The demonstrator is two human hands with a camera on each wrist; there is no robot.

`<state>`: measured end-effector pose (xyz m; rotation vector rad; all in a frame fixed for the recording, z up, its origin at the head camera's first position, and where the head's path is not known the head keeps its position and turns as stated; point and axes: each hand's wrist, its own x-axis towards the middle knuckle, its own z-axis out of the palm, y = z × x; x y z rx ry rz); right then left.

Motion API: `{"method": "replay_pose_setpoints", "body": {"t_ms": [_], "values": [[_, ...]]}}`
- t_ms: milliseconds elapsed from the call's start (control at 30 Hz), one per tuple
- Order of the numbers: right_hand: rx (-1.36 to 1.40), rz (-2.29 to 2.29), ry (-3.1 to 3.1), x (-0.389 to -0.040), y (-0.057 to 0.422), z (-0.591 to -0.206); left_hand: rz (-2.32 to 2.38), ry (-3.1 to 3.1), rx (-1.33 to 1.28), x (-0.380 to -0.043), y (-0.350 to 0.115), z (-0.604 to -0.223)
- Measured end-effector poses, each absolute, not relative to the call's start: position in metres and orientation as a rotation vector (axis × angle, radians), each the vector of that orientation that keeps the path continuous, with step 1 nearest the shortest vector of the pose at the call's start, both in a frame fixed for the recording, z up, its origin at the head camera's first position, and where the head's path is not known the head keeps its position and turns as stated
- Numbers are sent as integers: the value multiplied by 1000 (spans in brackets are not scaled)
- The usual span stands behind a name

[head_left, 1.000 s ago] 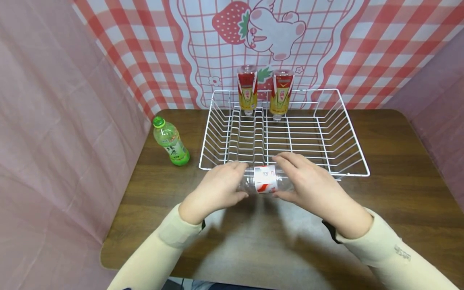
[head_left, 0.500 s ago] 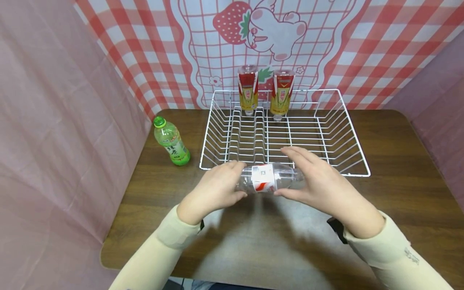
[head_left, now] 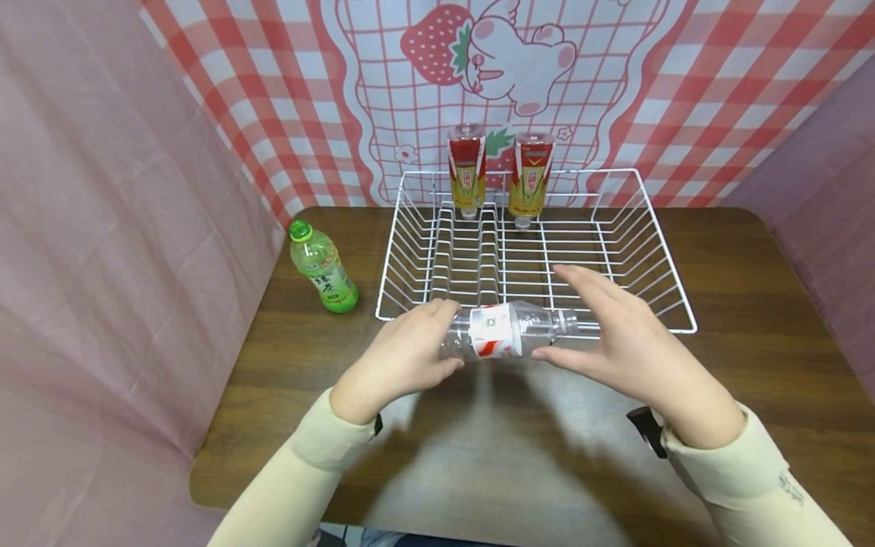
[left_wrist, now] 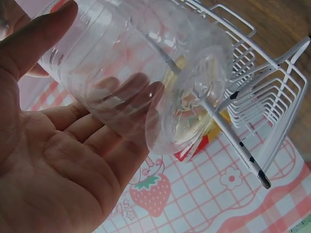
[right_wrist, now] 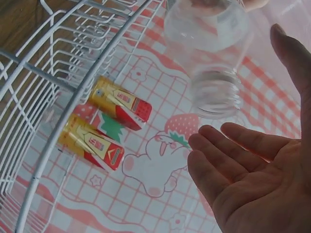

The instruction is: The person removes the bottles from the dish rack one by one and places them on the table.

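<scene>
A clear plastic bottle (head_left: 492, 332) with a white and red label lies sideways in the air, just in front of a white wire rack (head_left: 595, 328). My left hand (head_left: 410, 349) grips it near its base, thumb on one side and fingers on the other, as the left wrist view of the bottle (left_wrist: 116, 63) also shows. To the right, my right hand (head_left: 629, 342) is spread around the neck end with straight fingers. In the right wrist view the bare threaded neck (right_wrist: 216, 94) stands apart from the fingers (right_wrist: 214, 158).
Two red and yellow bottles (head_left: 467, 171) (head_left: 531, 176) stand neck down at the rack's back. A green tea bottle (head_left: 323, 266) is upright on the wooden table (head_left: 287, 380), left of the rack. A checked cloth (head_left: 273, 91) hangs behind.
My right hand has drawn away to the right and opened, uncovering the bottle's shoulder and neck. The bottle, in my left hand, has shifted slightly left.
</scene>
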<state>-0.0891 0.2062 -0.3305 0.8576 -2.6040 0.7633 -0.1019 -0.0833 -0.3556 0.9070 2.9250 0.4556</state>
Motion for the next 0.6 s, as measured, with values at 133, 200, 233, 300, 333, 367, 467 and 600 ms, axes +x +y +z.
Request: {"method": "replay_pose_setpoints", "body": {"t_ms": [133, 200, 233, 300, 333, 367, 467, 600], "values": [[824, 772, -2627, -88, 209, -331, 486, 2921, 909, -102, -83, -356], [805, 770, -2637, -88, 211, -331, 498, 2915, 902, -103, -84, -356], [796, 768, -2641, -89, 212, -331, 503, 2912, 897, -103, -84, -356], [773, 767, -2649, -89, 214, -330, 505, 2910, 887, -103, -85, -357], [764, 769, -2650, -90, 215, -330, 512, 2909, 884, -103, -86, -357], [755, 773, -2654, -90, 216, -330, 517, 2909, 882, -103, -86, -357], [728, 774, -2658, -90, 218, -330, 537, 2910, 879, -104, -87, -357], [695, 781, -2635, -89, 223, -332, 566, 2906, 862, -104, -88, -358]]}}
